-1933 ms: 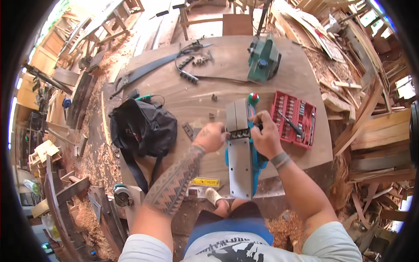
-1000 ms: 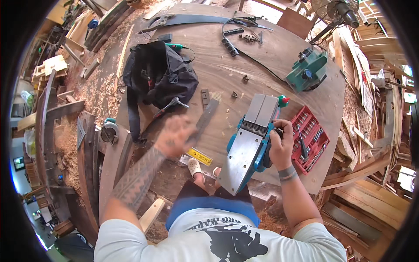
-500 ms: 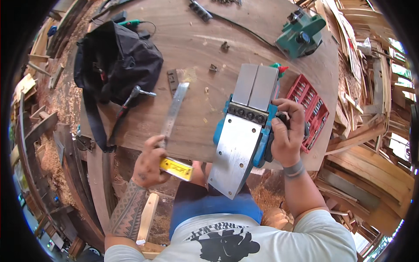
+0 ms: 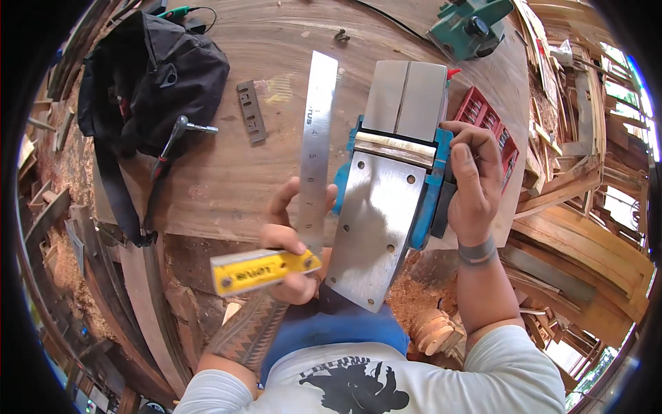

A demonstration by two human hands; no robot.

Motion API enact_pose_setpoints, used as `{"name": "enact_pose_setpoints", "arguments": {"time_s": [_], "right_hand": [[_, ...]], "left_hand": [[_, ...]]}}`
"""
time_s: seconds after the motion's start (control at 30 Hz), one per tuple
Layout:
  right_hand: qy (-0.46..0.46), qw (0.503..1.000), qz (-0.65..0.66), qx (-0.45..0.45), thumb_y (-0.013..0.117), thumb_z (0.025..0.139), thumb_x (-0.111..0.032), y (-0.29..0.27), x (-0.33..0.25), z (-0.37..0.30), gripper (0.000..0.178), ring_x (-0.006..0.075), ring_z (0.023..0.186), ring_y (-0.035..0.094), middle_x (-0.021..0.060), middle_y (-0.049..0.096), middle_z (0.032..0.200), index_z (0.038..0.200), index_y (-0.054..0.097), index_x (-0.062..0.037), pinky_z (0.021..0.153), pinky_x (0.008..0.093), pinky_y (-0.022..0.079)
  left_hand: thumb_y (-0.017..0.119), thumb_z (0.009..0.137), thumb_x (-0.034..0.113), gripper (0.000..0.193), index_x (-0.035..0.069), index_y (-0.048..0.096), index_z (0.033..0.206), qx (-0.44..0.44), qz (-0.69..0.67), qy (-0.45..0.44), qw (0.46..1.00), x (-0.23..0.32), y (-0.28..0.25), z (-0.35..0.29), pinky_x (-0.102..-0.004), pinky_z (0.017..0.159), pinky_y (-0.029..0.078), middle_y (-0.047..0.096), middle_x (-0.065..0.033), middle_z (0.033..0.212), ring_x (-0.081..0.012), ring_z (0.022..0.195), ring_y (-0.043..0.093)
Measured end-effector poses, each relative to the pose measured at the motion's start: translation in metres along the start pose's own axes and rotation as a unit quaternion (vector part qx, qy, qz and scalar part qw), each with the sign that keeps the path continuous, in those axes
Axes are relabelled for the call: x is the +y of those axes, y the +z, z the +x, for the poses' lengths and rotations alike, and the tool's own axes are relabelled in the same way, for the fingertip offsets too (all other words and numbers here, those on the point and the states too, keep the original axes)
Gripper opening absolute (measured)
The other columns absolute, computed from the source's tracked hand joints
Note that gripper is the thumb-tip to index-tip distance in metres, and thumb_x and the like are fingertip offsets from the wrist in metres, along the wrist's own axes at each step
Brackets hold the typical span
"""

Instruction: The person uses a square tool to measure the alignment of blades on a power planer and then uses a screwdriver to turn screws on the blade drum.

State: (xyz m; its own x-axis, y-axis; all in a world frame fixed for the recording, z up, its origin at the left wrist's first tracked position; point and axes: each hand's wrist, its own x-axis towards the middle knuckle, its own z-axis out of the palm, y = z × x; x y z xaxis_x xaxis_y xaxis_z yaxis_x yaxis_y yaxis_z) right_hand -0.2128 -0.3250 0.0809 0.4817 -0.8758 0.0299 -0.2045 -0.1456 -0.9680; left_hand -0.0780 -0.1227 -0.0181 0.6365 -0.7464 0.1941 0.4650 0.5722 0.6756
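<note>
My left hand point(image 4: 286, 238) grips a try square point(image 4: 265, 269) with a yellow stock and a steel blade marked as a ruler. The square's blade points away from me, just left of an upturned electric planer point(image 4: 379, 214); whether they touch I cannot tell. The planer is blue, its flat metal sole facing up, with a shiny cutter drum point(image 4: 394, 148) across its middle. At the planer's right side my right hand point(image 4: 476, 179) is closed round its edge, thumb near the drum's end. A slotted planer blade point(image 4: 251, 112) lies on the table to the left.
A black bag point(image 4: 152, 76) with a ratchet wrench point(image 4: 169, 145) on it lies at left. A red bit case point(image 4: 472, 110) sits right of the planer. Farther back stands a green power tool point(image 4: 472, 27). Stacked boards point(image 4: 586, 269) and wood shavings surround the wooden table point(image 4: 207, 207).
My left hand has brought the try square up and right, close to the planer, turning its stock leftward. The cutter drum has rotated from its bolted side to a smooth, shiny one.
</note>
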Motion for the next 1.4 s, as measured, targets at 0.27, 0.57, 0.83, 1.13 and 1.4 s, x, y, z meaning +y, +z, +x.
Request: {"name": "enact_pose_setpoints", "arguments": {"time_s": [0.27, 0.57, 0.83, 1.13, 1.4], "right_hand": [[-0.023, 1.000, 0.021, 0.004, 0.054, 0.088, -0.002, -0.003, 0.009, 0.003, 0.020, 0.0110, 0.098, 0.051, 0.0119, 0.061, 0.116, 0.108, 0.055, 0.0016, 0.091, 0.0265, 0.043], [-0.031, 0.999, 0.002, -0.020, 0.055, 0.083, -0.005, -0.003, 0.009, 0.003, 0.027, 0.0120, 0.097, 0.051, 0.0138, 0.061, 0.119, 0.109, 0.054, 0.0020, 0.091, 0.0271, 0.044], [-0.015, 1.000, 0.022, -0.004, 0.055, 0.082, -0.005, -0.003, 0.010, -0.001, 0.030, 0.0101, 0.093, 0.049, 0.0137, 0.061, 0.123, 0.112, 0.055, 0.0015, 0.088, 0.0247, 0.042], [-0.030, 0.999, 0.012, -0.017, 0.051, 0.074, -0.004, -0.003, 0.010, -0.002, 0.044, 0.0138, 0.096, 0.053, 0.0188, 0.060, 0.128, 0.117, 0.053, 0.0018, 0.094, 0.0289, 0.043], [-0.019, 0.999, 0.021, -0.014, 0.052, 0.069, -0.008, -0.003, 0.012, -0.001, 0.053, 0.0188, 0.105, 0.056, 0.0197, 0.059, 0.130, 0.121, 0.053, 0.0010, 0.102, 0.0331, 0.043]], "left_hand": [[0.080, 0.086, 0.024, 0.036, 0.022, 0.051, 0.108, -0.144, 0.072, -0.011, 0.987, -0.029, -0.008, -0.007, -0.0621, 0.120, 0.037, 0.025, -0.0207, 0.158, -0.0505, 0.151, 0.029], [0.074, 0.087, 0.029, 0.038, 0.018, 0.047, 0.113, -0.158, 0.014, 0.010, 0.987, -0.044, -0.015, -0.020, -0.0602, 0.118, 0.038, 0.023, -0.0240, 0.161, -0.0534, 0.150, 0.028], [0.084, 0.080, 0.014, 0.040, 0.014, 0.056, 0.108, -0.271, 0.174, -0.027, 0.946, -0.019, -0.048, 0.000, -0.0548, 0.115, 0.042, 0.014, -0.0252, 0.168, -0.0526, 0.149, 0.034], [0.087, 0.075, 0.007, 0.042, 0.015, 0.059, 0.106, -0.304, 0.214, -0.059, 0.927, -0.004, -0.045, 0.024, -0.0518, 0.115, 0.046, 0.017, -0.0263, 0.166, -0.0536, 0.146, 0.039], [0.088, 0.074, 0.011, 0.042, 0.017, 0.061, 0.106, -0.301, 0.219, -0.065, 0.926, -0.006, -0.050, 0.022, -0.0518, 0.116, 0.045, 0.021, -0.0263, 0.166, -0.0528, 0.147, 0.037]]}}
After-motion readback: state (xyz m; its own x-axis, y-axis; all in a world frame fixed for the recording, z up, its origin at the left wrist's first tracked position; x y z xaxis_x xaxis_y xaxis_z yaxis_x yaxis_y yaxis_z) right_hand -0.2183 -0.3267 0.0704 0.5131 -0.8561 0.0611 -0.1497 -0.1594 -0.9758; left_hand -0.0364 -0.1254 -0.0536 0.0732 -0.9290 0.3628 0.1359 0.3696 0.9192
